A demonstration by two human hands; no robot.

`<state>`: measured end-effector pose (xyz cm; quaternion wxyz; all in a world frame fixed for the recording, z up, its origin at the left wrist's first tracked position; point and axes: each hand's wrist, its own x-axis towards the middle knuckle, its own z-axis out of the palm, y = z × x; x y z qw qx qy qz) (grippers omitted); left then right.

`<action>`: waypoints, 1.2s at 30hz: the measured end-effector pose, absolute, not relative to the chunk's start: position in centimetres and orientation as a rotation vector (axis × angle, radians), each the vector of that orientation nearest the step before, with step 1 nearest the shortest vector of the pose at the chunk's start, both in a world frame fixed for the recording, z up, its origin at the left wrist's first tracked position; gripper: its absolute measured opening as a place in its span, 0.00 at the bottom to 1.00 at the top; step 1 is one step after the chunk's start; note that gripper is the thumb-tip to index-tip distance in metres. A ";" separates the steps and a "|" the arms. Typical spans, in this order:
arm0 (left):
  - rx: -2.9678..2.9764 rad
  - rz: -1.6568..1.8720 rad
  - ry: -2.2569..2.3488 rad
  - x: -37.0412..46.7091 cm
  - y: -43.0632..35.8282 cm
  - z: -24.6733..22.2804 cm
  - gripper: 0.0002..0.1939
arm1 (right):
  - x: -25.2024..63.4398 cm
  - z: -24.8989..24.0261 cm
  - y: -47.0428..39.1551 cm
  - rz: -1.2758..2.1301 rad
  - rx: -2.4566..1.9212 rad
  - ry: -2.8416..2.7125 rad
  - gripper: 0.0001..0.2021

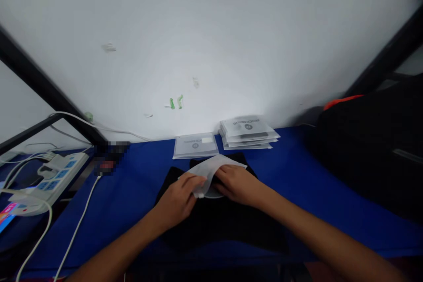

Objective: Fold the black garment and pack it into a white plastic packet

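A frosted zip bag (pixel 211 164) lies with its mouth raised toward me over a folded black cloth (pixel 224 220) on a blue table. My left hand (pixel 180 196) is closed on the left edge of the bag's mouth, thumb and fingers pinching the plastic near the zip slider. Inside the opening are the bent fingertips of my right hand (pixel 239 184), next to something dark in the bag. The flap hides those fingertips, so what they grip cannot be made out.
Behind the bag lies a flat printed frosted bag (pixel 195 145), with a stack of similar bags (pixel 247 130) to its right. A power strip (pixel 59 180) with white cables stands at left. A large black item (pixel 370 150) fills the right side.
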<state>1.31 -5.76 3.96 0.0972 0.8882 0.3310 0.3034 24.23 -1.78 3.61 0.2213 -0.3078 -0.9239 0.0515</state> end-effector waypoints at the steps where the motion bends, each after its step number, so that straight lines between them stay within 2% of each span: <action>1: 2.603 1.031 0.985 1.0 -5.5 4.0 0.17 | 24.4 4.3 -2.0 0.109 -0.772 -2.505 0.13; 2: 2.596 1.138 0.970 0.9 -5.3 4.0 0.11 | 24.4 4.9 -2.2 0.056 -0.684 -2.444 0.14; 4: 2.620 1.278 0.905 1.0 -5.2 4.2 0.07 | 23.9 5.6 -2.7 -0.093 -0.524 -2.320 0.16; 8: 2.673 1.350 0.862 1.8 -5.6 4.4 0.08 | 21.9 5.4 -3.5 -0.311 -0.376 -2.270 0.06; 10: 2.670 1.320 0.896 1.9 -5.8 4.2 0.09 | 21.1 5.0 -3.6 -0.339 -0.378 -2.291 0.06; 16: 2.631 1.400 0.937 0.8 -6.1 4.4 0.10 | 22.9 5.2 -2.1 -0.253 -0.372 -2.347 0.11; 21: 2.587 1.553 0.969 -0.4 -6.1 5.6 0.10 | 29.2 4.8 1.1 -0.183 -0.629 -2.351 0.07; 25: 2.563 1.502 0.838 0.2 -6.1 5.7 0.09 | 31.6 4.5 1.2 -0.094 -0.791 -2.399 0.06; 26: 2.558 1.484 0.801 0.5 -6.1 5.5 0.09 | 31.3 4.5 0.8 -0.075 -0.798 -2.427 0.07; 30: 2.582 1.372 0.661 1.2 -6.4 4.7 0.11 | 28.0 4.6 -1.2 -0.009 -0.729 -2.589 0.21; 33: 2.615 1.311 0.641 1.3 -7.0 4.8 0.13 | 25.8 4.6 -1.9 0.000 -0.618 -2.673 0.22; 36: 2.603 1.358 0.864 0.7 -7.9 5.1 0.15 | 26.1 5.4 -1.6 -0.051 -0.552 -2.590 0.23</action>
